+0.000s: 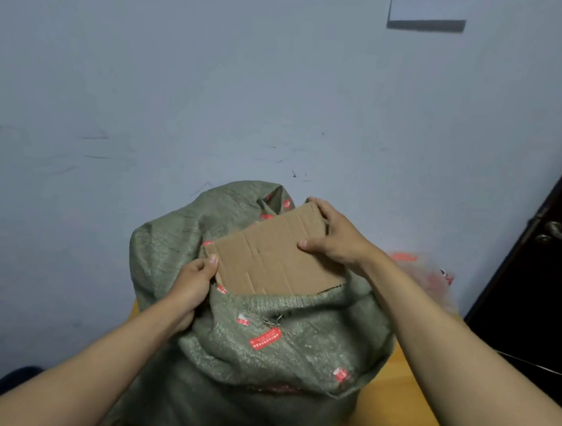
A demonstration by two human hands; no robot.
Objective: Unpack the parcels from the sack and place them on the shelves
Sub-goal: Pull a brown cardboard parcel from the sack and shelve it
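A big green woven sack [259, 348] with red stickers stands on a wooden surface [402, 396] against the wall. A flat brown cardboard parcel [275, 257] sticks halfway out of its open mouth, tilted up to the right. My left hand [194, 283] grips the parcel's lower left edge together with the sack's rim. My right hand [335, 235] holds the parcel's upper right corner, thumb on its face. The lower part of the parcel is hidden inside the sack. No shelves are in view.
A pale wall rises right behind the sack, with a paper notice [428, 7] at the top. A dark door [549, 266] with a metal handle [555, 232] stands at the right. A blurred white and red bag [418, 274] lies behind my right forearm.
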